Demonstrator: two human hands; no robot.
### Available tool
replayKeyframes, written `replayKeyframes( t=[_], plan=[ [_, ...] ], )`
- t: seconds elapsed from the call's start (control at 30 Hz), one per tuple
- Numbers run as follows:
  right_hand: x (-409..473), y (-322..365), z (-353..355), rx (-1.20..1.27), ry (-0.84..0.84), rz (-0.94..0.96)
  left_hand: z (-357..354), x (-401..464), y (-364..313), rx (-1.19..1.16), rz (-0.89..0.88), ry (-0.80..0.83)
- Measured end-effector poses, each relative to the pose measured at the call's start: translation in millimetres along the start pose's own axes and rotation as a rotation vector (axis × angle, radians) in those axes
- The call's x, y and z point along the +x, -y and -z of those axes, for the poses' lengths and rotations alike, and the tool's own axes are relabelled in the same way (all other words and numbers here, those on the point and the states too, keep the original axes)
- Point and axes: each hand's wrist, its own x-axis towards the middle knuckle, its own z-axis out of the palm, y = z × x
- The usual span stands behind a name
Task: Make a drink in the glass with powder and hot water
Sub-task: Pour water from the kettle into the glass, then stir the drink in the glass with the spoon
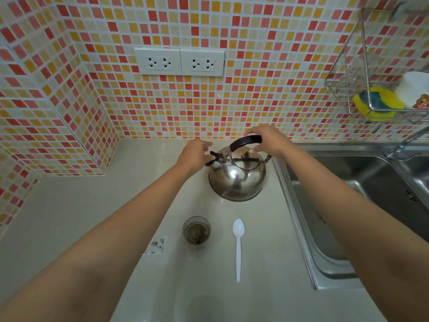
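Steel kettle (236, 175) standing on the counter (69, 217) just left of the sink (348, 182); glass (196, 231) with dark powder in the bottom in front of the kettle, nearer the camera; white plastic spoon (238, 247) just right of the glass; torn sachet (156, 246) just left of it. Right hand (267, 139) curled over the black handle (246, 141), seemingly gripping, though full closure not clear; left hand (197, 152) loosely open, fingertips at the spout cap (216, 156), nothing firmly held. Likely heavy if full, rigid, hot and slick on the steel; best lifted by the insulated handle alone, poured slowly; glass breakable and light, prone to tipping.
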Motion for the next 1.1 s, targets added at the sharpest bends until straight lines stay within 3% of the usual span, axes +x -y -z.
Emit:
replayKeyframes(
  t=[0.07,0.2,0.27,0.4,0.53,1.1],
  plan=[
    [-12,0,1,-0.018,-0.102,-0.021,13,-14,6,-0.09,-0.013,-0.04],
    [-70,8,-28,0.241,-0.483,-0.116,40,-68,43,-0.263,-0.03,-0.002],
    [-106,12,-59,0.326,-0.426,-0.226,41,-102,69,-0.344,-0.011,0.086],
    [-169,23,-134,0.414,-0.072,-0.504,13,-156,105,-0.441,0.059,0.229],
    [-207,38,-185,0.371,0.103,-0.615,-18,-179,112,-0.5,0.092,0.24],
    [-220,55,-217,0.368,0.057,-0.852,-35,-187,107,-0.52,0.059,0.14]
  ],
)
